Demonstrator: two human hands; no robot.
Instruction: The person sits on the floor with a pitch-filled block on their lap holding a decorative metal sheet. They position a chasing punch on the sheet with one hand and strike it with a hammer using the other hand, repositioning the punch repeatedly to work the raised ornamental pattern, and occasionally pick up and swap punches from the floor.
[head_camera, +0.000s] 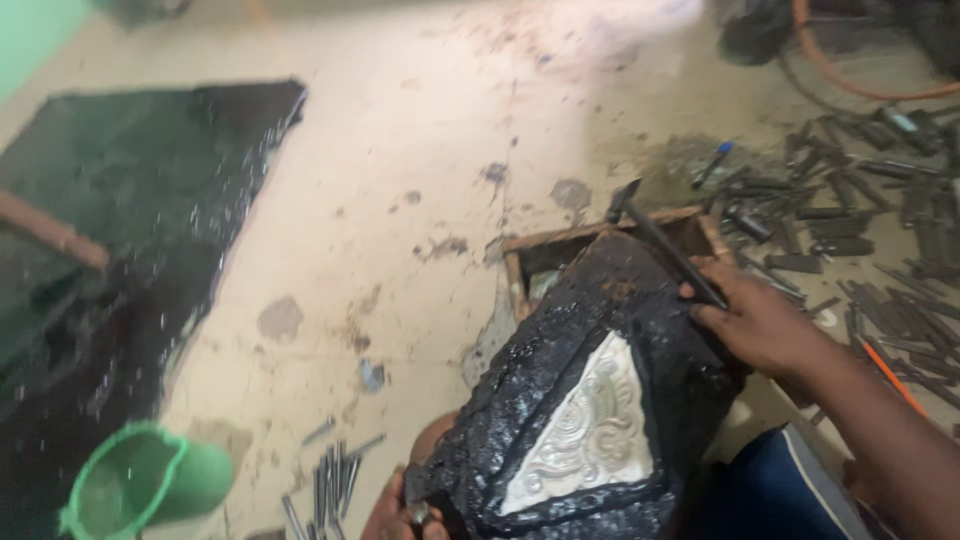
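Biggest thing here is the dusty concrete floor (430, 120), with a dark glossy slab (120, 230) lying flat off to the left. Front and centre sits a lumpy black pitch block (600, 300), propped on a wooden frame (590, 235), and an embossed silver triangular plate (595, 430) is set into its face. A green plastic mug (150, 480) lies on its side at lower left. The right hand (760, 320) rests on the block's upper right edge, fingers clenched round a thin dark hammer (665, 245). The left hand (405, 510) is at the block's bottom corner, fingers pinching a small metal punch (420, 513). Loose punches (860, 210) are scattered at right.
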